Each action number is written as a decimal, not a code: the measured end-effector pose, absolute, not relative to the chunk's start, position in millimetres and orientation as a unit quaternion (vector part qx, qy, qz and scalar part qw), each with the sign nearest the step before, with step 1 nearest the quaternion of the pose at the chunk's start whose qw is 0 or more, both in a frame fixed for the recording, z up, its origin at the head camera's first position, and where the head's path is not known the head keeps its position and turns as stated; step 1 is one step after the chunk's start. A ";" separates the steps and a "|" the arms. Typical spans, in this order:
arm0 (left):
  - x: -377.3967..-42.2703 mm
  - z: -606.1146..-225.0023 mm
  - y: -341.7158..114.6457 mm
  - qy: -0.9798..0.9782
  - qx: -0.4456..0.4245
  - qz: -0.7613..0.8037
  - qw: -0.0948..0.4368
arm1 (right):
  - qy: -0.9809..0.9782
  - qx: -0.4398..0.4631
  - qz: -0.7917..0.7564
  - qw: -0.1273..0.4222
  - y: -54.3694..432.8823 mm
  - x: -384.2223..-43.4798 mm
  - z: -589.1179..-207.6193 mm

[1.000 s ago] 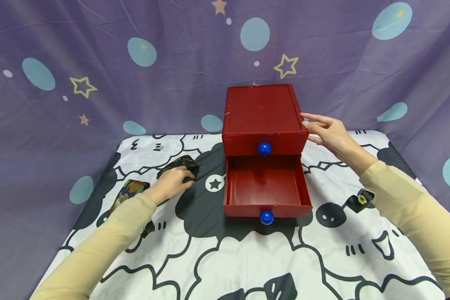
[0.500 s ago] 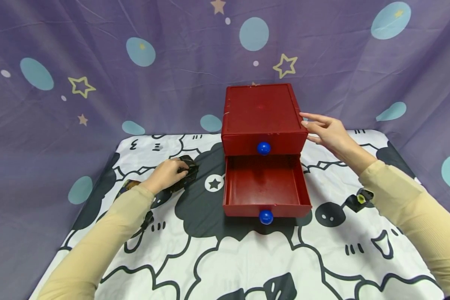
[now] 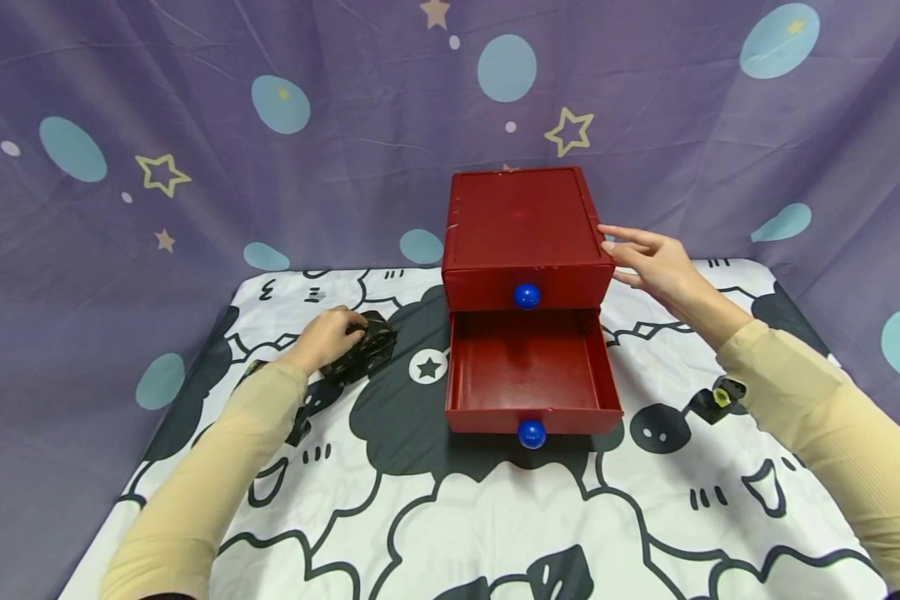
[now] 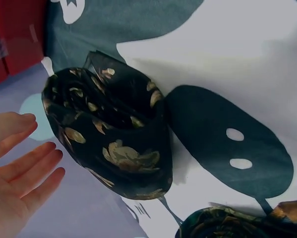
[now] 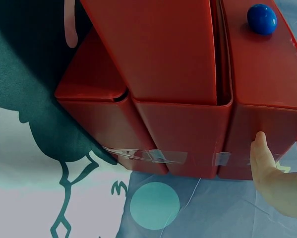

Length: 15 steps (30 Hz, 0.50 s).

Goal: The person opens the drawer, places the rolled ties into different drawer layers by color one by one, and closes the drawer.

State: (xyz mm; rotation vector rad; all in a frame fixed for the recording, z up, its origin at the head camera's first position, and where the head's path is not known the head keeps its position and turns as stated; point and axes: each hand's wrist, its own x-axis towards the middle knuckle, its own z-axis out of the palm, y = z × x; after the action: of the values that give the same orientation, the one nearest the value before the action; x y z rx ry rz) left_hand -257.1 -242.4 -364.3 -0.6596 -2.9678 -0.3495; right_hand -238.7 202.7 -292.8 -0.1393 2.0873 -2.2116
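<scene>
One patterned cloth, partly in view. Left hand, fingers spread, just beside one dark floral bundle on table cover. One red cabinet: three tiers, middle drawer out, two blue knobs visible. Right hand, fingers spread, touching its side.

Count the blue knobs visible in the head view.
2: upper knob on the closed top drawer, lower knob on the pulled-out drawer. The front of the bottom tier is hidden there, so another is possible.

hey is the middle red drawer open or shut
Open: the middle drawer juts out past the top drawer, and its bare floor shows.
</scene>
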 end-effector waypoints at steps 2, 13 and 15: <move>-259.6 -364.8 -244.4 -0.970 -0.212 -0.114 0.040 | 0.685 -0.045 -0.725 0.048 202.8 -238.6 -292.7; -270.3 -369.2 -256.8 -0.976 -0.190 -0.109 0.015 | 0.687 -0.040 -0.724 0.048 202.5 -238.7 -293.0; -271.1 -369.0 -258.8 -0.977 -0.182 -0.110 0.011 | 0.690 -0.040 -0.721 0.049 202.8 -238.4 -292.5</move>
State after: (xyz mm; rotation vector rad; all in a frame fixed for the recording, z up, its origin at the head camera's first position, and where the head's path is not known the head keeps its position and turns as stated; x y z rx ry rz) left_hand -271.1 -258.8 -369.0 -0.5681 -3.0479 -0.3433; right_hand -238.4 202.8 -292.5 -0.1212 2.1038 -2.1973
